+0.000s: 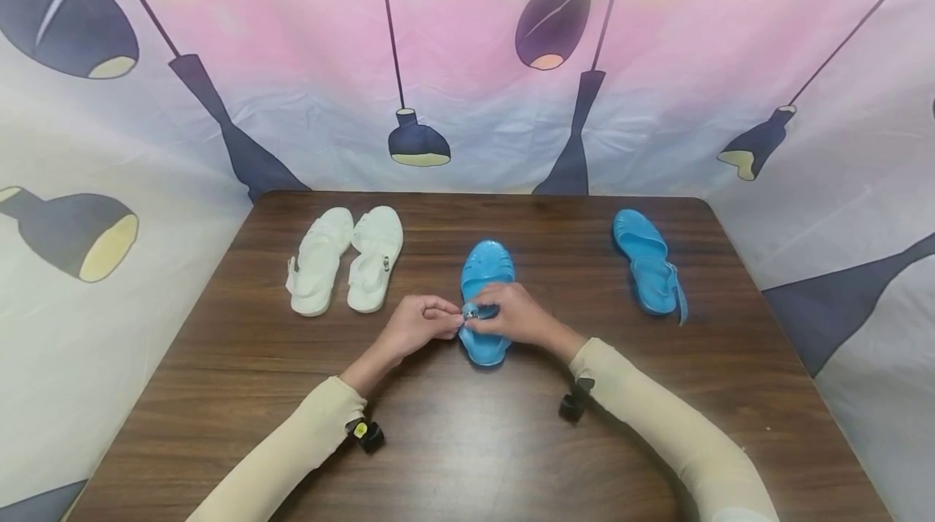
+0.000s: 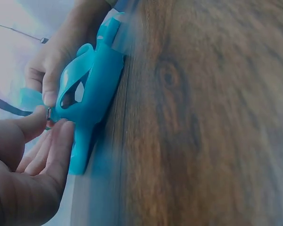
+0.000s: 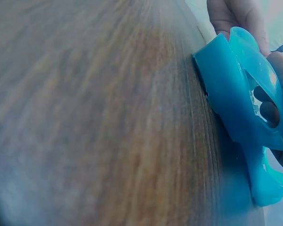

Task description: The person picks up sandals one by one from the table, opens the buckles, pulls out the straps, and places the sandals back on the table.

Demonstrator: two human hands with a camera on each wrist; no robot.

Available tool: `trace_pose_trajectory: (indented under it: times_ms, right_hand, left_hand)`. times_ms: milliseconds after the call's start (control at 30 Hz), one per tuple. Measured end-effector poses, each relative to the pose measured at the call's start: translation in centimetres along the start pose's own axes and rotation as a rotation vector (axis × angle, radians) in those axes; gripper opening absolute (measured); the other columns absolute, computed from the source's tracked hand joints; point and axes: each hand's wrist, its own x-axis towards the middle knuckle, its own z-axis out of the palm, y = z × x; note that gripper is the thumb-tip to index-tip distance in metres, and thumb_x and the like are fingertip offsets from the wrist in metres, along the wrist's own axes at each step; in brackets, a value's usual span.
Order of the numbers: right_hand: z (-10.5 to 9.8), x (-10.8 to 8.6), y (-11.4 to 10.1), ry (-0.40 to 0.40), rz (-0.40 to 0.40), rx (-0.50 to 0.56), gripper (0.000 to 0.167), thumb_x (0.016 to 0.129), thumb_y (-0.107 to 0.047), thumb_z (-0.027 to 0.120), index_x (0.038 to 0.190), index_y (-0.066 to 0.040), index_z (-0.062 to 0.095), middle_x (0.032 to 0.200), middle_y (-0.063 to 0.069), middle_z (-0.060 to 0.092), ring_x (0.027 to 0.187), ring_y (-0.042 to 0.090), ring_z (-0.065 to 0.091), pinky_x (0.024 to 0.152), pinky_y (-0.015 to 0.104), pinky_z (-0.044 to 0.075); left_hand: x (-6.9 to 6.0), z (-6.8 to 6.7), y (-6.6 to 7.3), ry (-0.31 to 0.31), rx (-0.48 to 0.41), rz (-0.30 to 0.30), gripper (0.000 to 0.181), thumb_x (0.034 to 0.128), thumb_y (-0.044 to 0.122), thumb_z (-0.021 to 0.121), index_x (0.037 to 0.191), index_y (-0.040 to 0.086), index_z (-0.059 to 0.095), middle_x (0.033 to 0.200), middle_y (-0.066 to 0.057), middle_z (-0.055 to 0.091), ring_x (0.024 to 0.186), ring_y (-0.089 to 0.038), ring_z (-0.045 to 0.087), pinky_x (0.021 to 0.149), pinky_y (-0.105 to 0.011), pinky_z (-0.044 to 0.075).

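A blue sandal (image 1: 488,264) lies sole down at the middle of the table, toe pointing away from me. At its left side my left hand (image 1: 415,329) pinches the small metal buckle (image 1: 471,314) between thumb and fingers. From the right, my right hand (image 1: 520,314) reaches over the sandal and grips its ankle strap (image 2: 75,70) close to the buckle. In the right wrist view, fingertips show through the opening under the strap of the sandal (image 3: 221,89). The hands partly hide the strap's end, so I cannot tell whether it is through the buckle.
A second blue sandal (image 1: 639,250) lies at the right with its strap hanging loose beside it. Two white sandals (image 1: 377,250) stand side by side at the left. The brown wooden table (image 1: 511,433) ends at a printed cloth backdrop (image 1: 482,43).
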Motion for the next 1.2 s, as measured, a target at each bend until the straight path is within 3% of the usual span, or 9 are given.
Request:
trace_pose_trajectory:
  times_ms: [133,400,467,533,633,733,900,1200]
  right_hand:
    - [0.0,-0.1,0.1,0.005,0.004,0.000,0.020,0.089,-0.027,0.081,0.101,-0.011,0.080,0.096,-0.004,0.075,0.091,0.006,0.067,0.079,0.023,0.057]
    - [0.0,0.0,0.1,0.003,-0.009,-0.016,0.018,0.088,-0.025,0.082,0.099,-0.011,0.080,0.093,-0.004,0.074,0.087,0.006,0.066,0.077,0.022,0.057]
    - [0.0,0.1,0.1,-0.001,-0.012,-0.016,0.018,0.089,-0.025,0.081,0.099,-0.011,0.080,0.093,-0.004,0.074,0.087,0.006,0.066,0.077,0.022,0.056]
    - [0.0,0.1,0.2,-0.003,-0.013,-0.025,0.018,0.089,-0.026,0.081,0.099,-0.011,0.080,0.093,-0.004,0.074,0.087,0.006,0.066,0.077,0.022,0.056]
    - [0.0,0.1,0.3,-0.002,-0.024,-0.041,0.018,0.090,-0.026,0.079,0.097,-0.010,0.079,0.092,-0.003,0.074,0.085,0.006,0.066,0.077,0.022,0.056]
    - [-0.1,0.1,0.3,0.001,-0.032,-0.055,0.016,0.091,-0.027,0.079,0.093,-0.011,0.078,0.088,-0.004,0.072,0.080,0.005,0.062,0.073,0.021,0.055]
    - [-0.1,0.2,0.2,0.009,-0.045,-0.073,0.018,0.089,-0.026,0.080,0.080,-0.013,0.071,0.077,-0.007,0.063,0.070,0.003,0.052,0.063,0.019,0.048]
    - [-0.3,0.4,0.2,-0.010,-0.010,-0.070,0.031,0.086,-0.027,0.082,0.069,-0.017,0.058,0.068,-0.010,0.050,0.062,0.002,0.044,0.055,0.017,0.040]
  left_hand:
    - [-0.3,-0.1,0.2,0.009,0.096,0.035,0.018,0.0907,0.014,0.079,0.105,0.005,0.076,0.089,-0.005,0.078,0.084,-0.012,0.073,0.074,-0.026,0.060]
    - [-0.3,-0.2,0.8,-0.016,0.102,0.071,0.019,0.0902,0.011,0.078,0.106,0.003,0.075,0.092,-0.006,0.078,0.085,-0.014,0.074,0.074,-0.027,0.060]
    - [-0.3,-0.3,0.9,-0.016,0.160,0.092,0.018,0.0912,0.016,0.078,0.106,0.006,0.076,0.092,-0.004,0.078,0.085,-0.013,0.074,0.073,-0.028,0.060]
    - [-0.4,-0.3,1.0,-0.006,0.248,0.145,0.019,0.0914,0.022,0.078,0.104,0.009,0.076,0.092,-0.001,0.077,0.084,-0.011,0.073,0.072,-0.028,0.060]
    - [-0.5,-0.3,1.3,0.034,0.402,0.276,0.020,0.0905,0.029,0.080,0.102,0.014,0.076,0.091,0.004,0.076,0.082,-0.007,0.071,0.071,-0.026,0.059]
    - [-0.4,-0.2,1.5,0.068,0.472,0.390,0.018,0.0903,0.028,0.081,0.101,0.013,0.077,0.091,0.005,0.075,0.082,-0.006,0.070,0.072,-0.023,0.059]
    - [0.0,-0.1,1.6,0.081,0.481,0.479,0.015,0.0906,0.021,0.080,0.102,0.011,0.079,0.094,0.003,0.075,0.085,-0.006,0.070,0.074,-0.023,0.059]
    - [0.6,0.2,1.1,0.117,0.450,0.517,0.017,0.0898,0.019,0.081,0.102,0.008,0.080,0.092,0.000,0.076,0.084,-0.009,0.071,0.074,-0.024,0.060]
